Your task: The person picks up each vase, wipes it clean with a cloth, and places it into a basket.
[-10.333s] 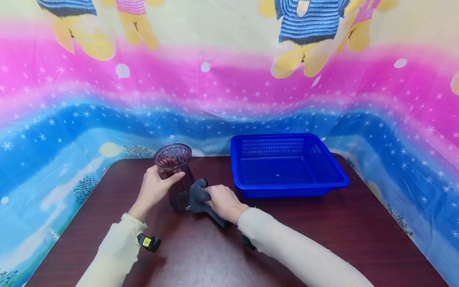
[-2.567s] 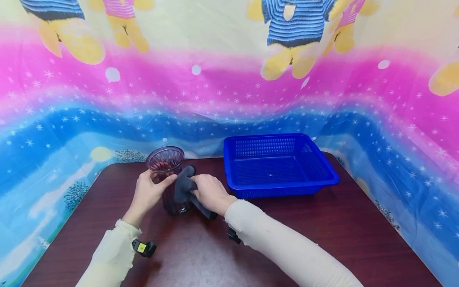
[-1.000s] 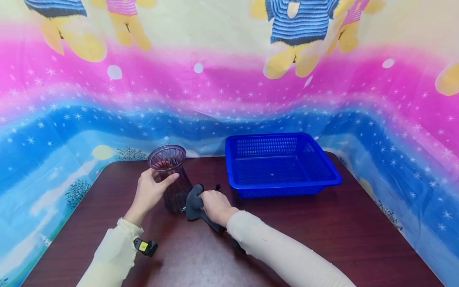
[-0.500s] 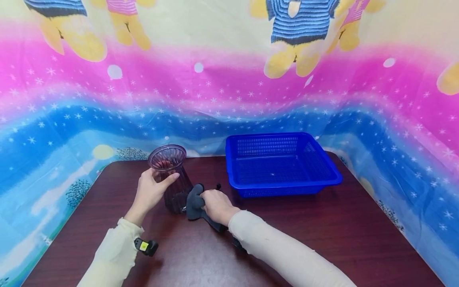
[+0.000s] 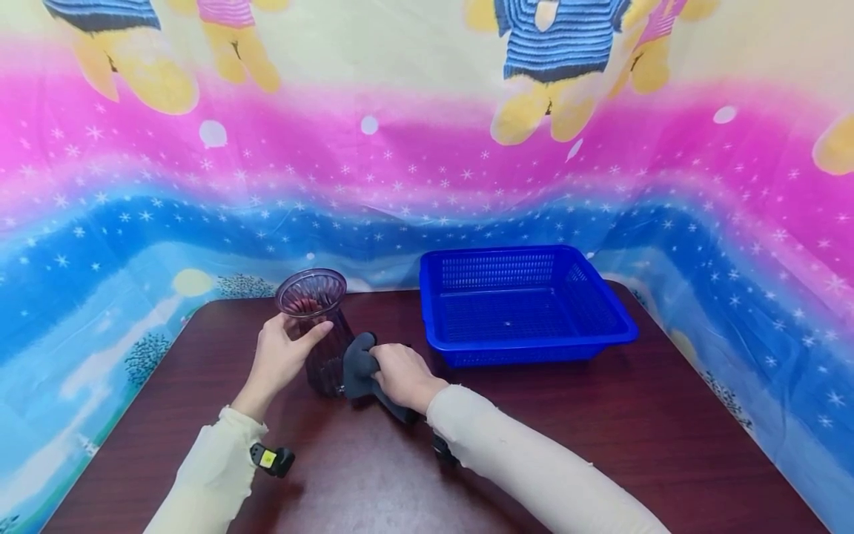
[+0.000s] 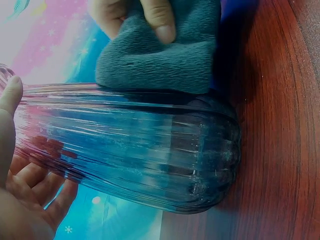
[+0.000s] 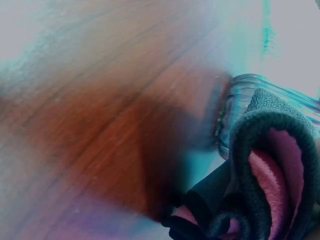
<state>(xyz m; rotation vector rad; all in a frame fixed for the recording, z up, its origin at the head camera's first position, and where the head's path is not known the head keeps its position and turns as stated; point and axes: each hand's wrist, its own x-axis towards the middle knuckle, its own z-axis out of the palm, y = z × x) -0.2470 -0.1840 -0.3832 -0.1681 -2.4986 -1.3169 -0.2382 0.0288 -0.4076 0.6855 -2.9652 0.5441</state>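
Note:
A purple-tinted, ribbed glass vase [image 5: 328, 363] with a flared rim stands at the left of the table. My left hand [image 5: 283, 356] grips it just below the rim, thumb on the near side and fingers round the far side. In my right hand [image 5: 403, 374] is a bunched dark grey cloth [image 5: 360, 367], pinched between thumb and fingers. The cloth [image 6: 155, 65] lies against the vase's side near the base in the left wrist view. Folds of the cloth [image 7: 272, 117] show a pink inner face in the right wrist view.
A blue plastic basket [image 5: 534, 345] with perforated walls sits at the back right of the dark wooden table [image 5: 373, 475]. A printed curtain [image 5: 373, 178] hangs behind the table and along its sides.
Over the last second my right hand has moved the cloth slightly up along the vase's lower side. Earlier the cloth sat higher on the vase. My left hand keeps its grip.

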